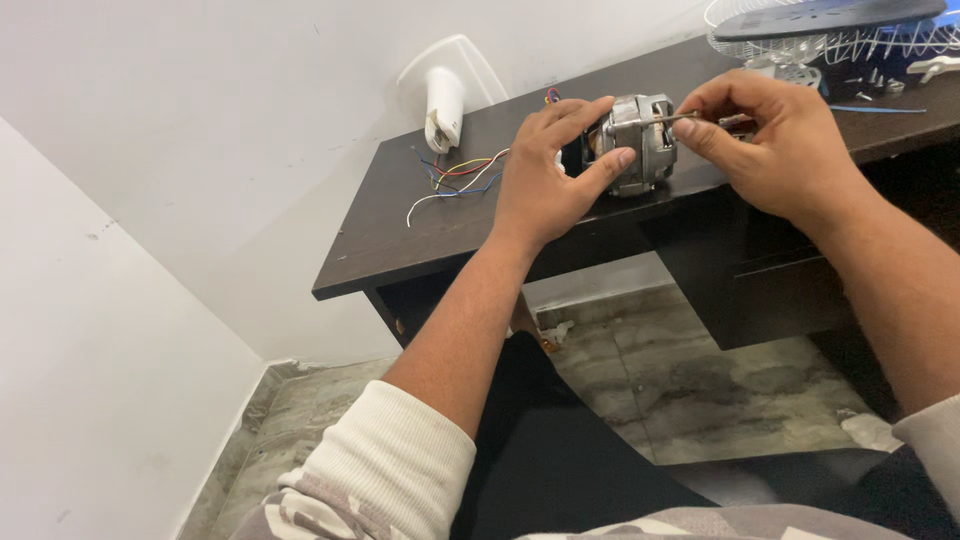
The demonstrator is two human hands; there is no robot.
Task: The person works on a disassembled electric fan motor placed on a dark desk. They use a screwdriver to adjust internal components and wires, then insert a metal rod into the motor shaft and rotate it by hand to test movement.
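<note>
The left hand [540, 170] wraps around a small electric motor [640, 142], thumb on its near lower side and the other fingers [565, 112] curled over the top and far side, so it is clasped firmly. The motor, a grey metal housing with a thin steel shaft [652, 119] sticking out, is held just above the near edge of the dark brown tabletop [400, 225]. The right hand [770, 140] comes in from the right with its thumb and forefinger pinched shut on the shaft's end; the remaining fingers are folded behind and hide whatever lies directly beyond the motor.

Left of the motor, a loose bundle of coloured wires [455, 180], red, yellow, blue and white, trails across the tabletop towards a white plastic fan part [445, 100] leaning against the wall. At the far right end stands a white wire fan guard [850, 42], with small screws [872, 82] and a blue wire [880, 108] just beside it. Below the tabletop are a dark drawer unit [770, 280] and a grey marble floor [690, 380]. The person's cream sleeve [390, 465] shows at the bottom.
</note>
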